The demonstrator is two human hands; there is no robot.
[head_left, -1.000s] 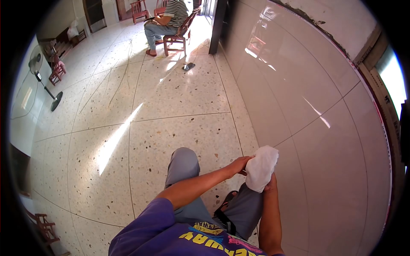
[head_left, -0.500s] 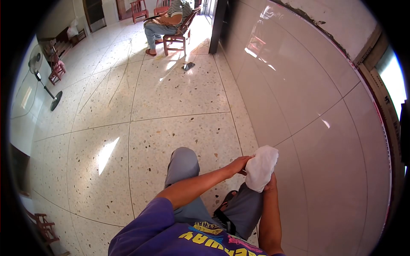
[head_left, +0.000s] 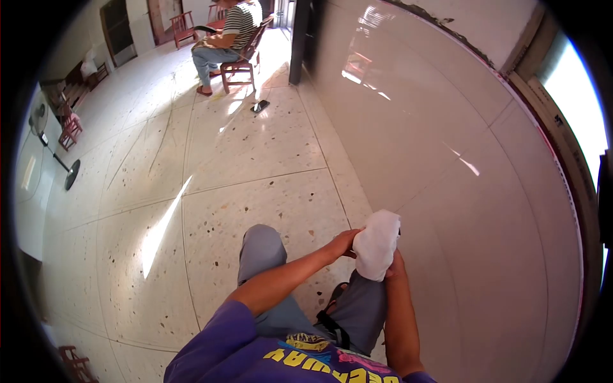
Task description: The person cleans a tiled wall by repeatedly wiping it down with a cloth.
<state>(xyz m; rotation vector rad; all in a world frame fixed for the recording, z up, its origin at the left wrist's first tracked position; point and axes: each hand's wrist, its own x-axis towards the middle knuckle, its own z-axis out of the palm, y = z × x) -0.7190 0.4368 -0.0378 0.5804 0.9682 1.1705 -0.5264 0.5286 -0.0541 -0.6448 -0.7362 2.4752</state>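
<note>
A white cloth (head_left: 377, 245), bunched into a rounded, upright shape, is held above my right knee, close to the wall. My left hand (head_left: 345, 244) grips its left side, with the fingertips partly hidden behind it. On the lower right side, my right hand (head_left: 395, 264) closes around the cloth's edge, and most of its fingers are out of sight. Whether something is wrapped inside the cloth I cannot tell; a small dark spot shows at its right edge.
A glossy tiled wall (head_left: 440, 159) rises close on my right. Ahead, another person (head_left: 223, 45) sits on a red wooden chair (head_left: 239, 75). A dark phone-like object (head_left: 260, 106) lies on the speckled floor (head_left: 255, 191). A standing fan (head_left: 39, 121) is at the left.
My view has turned slightly, so the room appears shifted left and a little down. Both hands keep their hold on the white cloth, which appears slightly further left.
</note>
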